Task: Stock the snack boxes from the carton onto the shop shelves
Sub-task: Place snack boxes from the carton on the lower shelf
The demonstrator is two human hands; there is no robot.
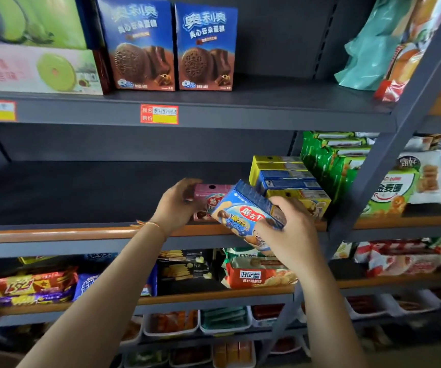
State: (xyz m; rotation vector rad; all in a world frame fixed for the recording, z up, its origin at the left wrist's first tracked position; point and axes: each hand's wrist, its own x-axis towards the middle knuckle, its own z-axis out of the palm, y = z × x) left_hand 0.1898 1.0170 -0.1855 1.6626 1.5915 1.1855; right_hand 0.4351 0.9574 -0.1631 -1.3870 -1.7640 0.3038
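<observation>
A blue snack box is tilted in front of the middle shelf, and my right hand grips its right side. Behind it a pink snack box stands on the shelf near the front edge. My left hand curls round the pink box's left side. To the right stand yellow and blue snack boxes in a short stack. The carton is out of view.
The middle shelf's left part is dark bare board. Two blue biscuit boxes and green-and-pink boxes stand on the upper shelf. Green packets fill the right. A grey slanted upright crosses at right. Lower shelves hold packets and trays.
</observation>
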